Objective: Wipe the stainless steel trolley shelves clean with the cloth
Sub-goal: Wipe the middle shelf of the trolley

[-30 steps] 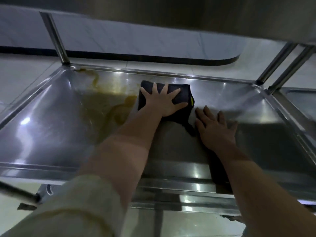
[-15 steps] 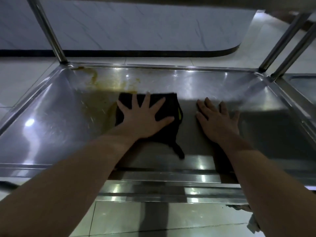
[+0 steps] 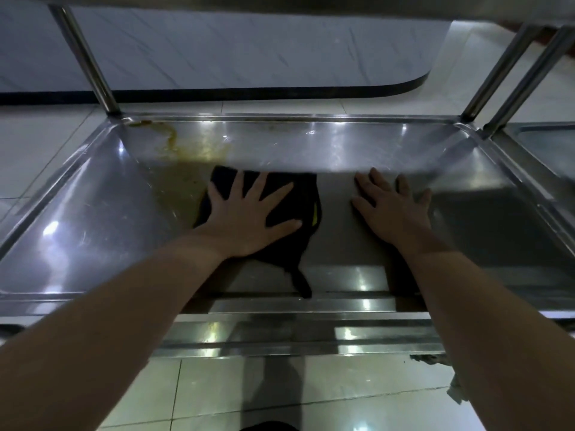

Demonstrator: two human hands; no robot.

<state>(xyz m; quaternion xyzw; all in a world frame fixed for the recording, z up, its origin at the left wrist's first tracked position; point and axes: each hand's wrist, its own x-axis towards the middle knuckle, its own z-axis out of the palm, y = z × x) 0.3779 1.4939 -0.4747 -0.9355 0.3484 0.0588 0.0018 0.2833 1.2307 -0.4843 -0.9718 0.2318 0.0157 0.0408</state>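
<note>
One dark cloth [image 3: 281, 206] lies flat on the trolley shelf [image 3: 93, 231] under the splayed left hand [image 3: 249, 219]; the right hand [image 3: 395, 209], also flat and open, holds nothing beside it.

Both arms reach forward, left hand [image 3: 245, 217] and right hand [image 3: 393, 209] flat, palms down, fingers spread.

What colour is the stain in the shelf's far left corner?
Yellowish-brown stain on the steel shelf, best seen in the head view.
</note>
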